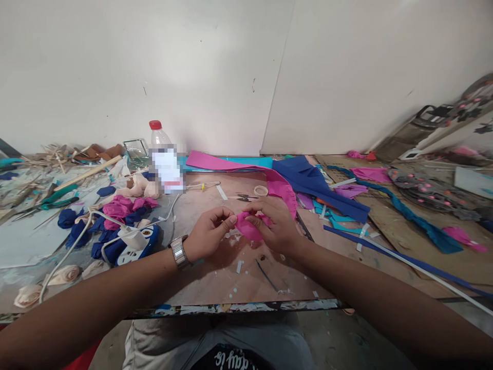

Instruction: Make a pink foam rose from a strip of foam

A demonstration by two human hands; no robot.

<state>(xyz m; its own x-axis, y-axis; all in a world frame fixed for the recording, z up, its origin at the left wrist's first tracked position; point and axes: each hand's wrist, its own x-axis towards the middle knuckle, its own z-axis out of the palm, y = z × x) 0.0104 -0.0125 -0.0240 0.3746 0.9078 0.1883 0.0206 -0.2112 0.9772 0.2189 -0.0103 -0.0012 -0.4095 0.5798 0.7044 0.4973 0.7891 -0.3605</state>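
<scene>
A long bright pink strip (283, 186), thin like cloth or crepe paper, runs along the back of the table and curves down to my right hand (279, 226). Its outer edge is ruffled on the curve. My right hand is closed on a gathered part of the strip, with thumb and fingers pinched together. Opposite it, my left hand (210, 234) pinches the left edge of the same pink part. The gathered part hangs slightly below the fingertips, just above the brown board (215, 280). A tan ring, perhaps tape (261, 191), lies behind my right hand.
On the left are rolled blue and pink flowers (115, 209), a power strip (144, 244) with a white cable, and green-handled scissors (57, 198). A bottle (156, 134) stands behind a lit phone (167, 169). Blue strips (319, 187) and a white rod (416, 264) lie right.
</scene>
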